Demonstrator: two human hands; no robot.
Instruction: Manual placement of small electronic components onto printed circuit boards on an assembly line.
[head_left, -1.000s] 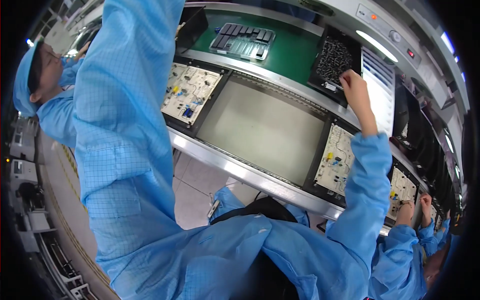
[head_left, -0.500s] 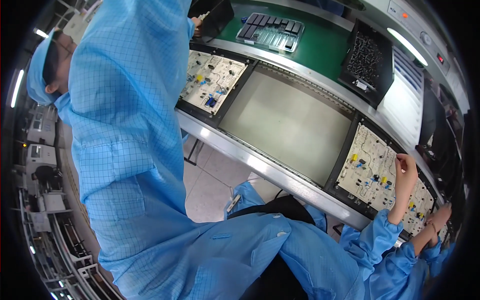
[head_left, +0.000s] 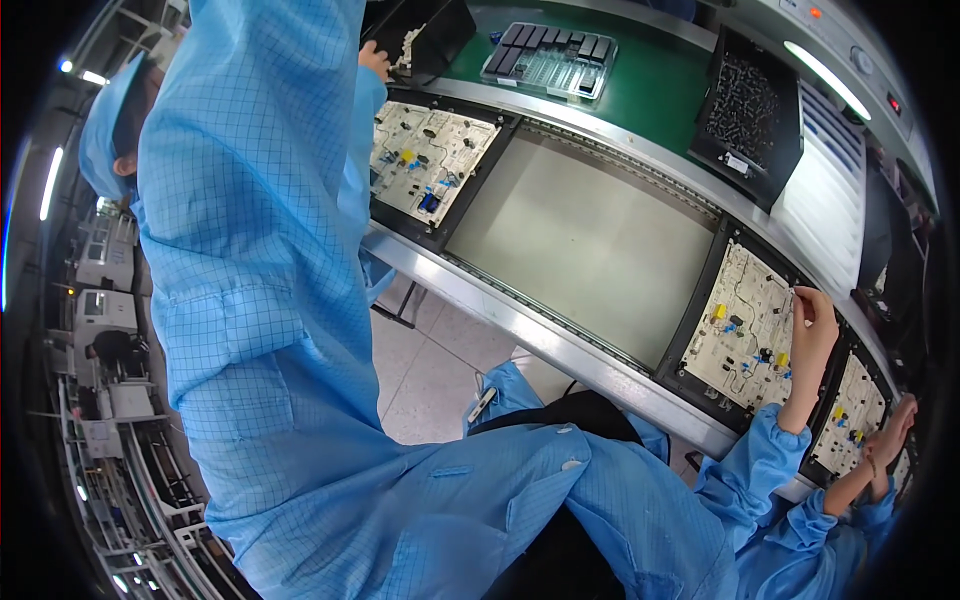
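My right hand [head_left: 815, 312] is over a pale circuit board [head_left: 742, 312] in a black frame on the right. Its thumb and fingertips are pinched together at the board's far edge. Whatever they hold, if anything, is too small to make out. Yellow, blue and black components stand on this board. My left arm, in a blue checked sleeve [head_left: 235, 210], rises large along the left and leaves at the top edge. That arm's hand is out of view.
Another populated board [head_left: 430, 160] lies left of a pale panel [head_left: 585, 245]. A co-worker's hand [head_left: 375, 60] is beside a black bin [head_left: 430, 45]. Behind are a clear tray [head_left: 548, 60] of black parts and a black bin of small parts [head_left: 742, 112]. More hands [head_left: 885, 440] work far right.
The view has shifted slightly. My right hand keeps its pinch at the board. The co-worker's hand on the left has drawn back from the black bin, and the far-right hands have shifted.
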